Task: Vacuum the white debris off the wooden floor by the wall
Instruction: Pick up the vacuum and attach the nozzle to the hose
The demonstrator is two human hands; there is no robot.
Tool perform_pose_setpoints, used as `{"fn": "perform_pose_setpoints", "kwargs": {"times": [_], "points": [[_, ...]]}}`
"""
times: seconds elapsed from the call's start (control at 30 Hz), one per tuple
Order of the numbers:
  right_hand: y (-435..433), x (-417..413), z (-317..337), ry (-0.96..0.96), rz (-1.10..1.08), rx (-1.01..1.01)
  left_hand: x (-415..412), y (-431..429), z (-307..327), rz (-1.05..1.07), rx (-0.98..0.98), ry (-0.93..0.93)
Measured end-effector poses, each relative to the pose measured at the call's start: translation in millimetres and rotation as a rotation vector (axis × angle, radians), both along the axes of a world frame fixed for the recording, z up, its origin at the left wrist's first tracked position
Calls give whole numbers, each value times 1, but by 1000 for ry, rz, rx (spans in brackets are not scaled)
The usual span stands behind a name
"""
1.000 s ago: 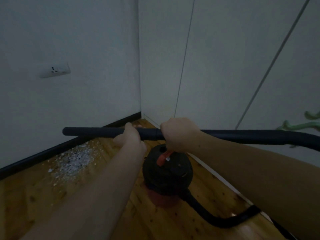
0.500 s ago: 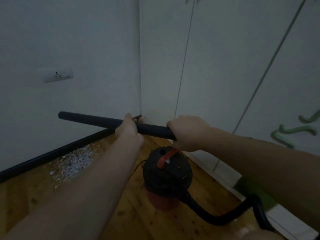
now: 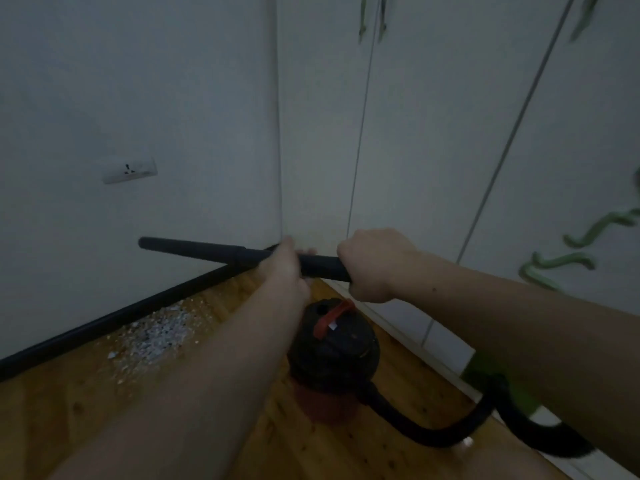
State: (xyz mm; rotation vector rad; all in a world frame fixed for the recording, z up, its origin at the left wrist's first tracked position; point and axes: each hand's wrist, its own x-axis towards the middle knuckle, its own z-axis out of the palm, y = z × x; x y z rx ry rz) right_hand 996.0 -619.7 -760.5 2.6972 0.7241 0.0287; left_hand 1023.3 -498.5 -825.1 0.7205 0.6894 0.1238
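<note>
Both arms stretched fwd, forearms bare. Right hand [image 3: 375,265] wraps the near end of the black vacuum wand [image 3: 221,252], fingers curled tight round it. Left hand [image 3: 285,268] grips it further along, fingers closed over the tube. Wand runs roughly level, tip out left, up off the floor w/ the wall behind. White debris [image 3: 157,336] lies on the wooden floor [image 3: 62,414], left, beside the black baseboard [image 3: 104,322]. Vacuum canister [image 3: 334,348] sits under the hands, hose [image 3: 426,431] curling right.
</note>
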Motion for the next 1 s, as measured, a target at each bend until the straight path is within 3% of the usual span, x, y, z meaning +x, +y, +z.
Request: {"fn": "perform_pose_setpoints", "kwargs": {"times": [0.17, 0.37, 0.6, 0.83, 1.0], "points": [[10, -18, 18, 0, -3, 77, -14, -39, 13, -15, 163, -2], [-10, -50, 36, 7, -67, 96, -22, -4, 31, 110, 83, 10], [0, -80, 46, -40, -64, 205, -58, -23, 41, 3, 33, -23], [-1, -92, 48, 177, -222, 456, -63, -12, 64, 107, -15, -98], [-4, -91, 42, 333, -347, 570, -66, -26, 44, 127, -22, -64]]}}
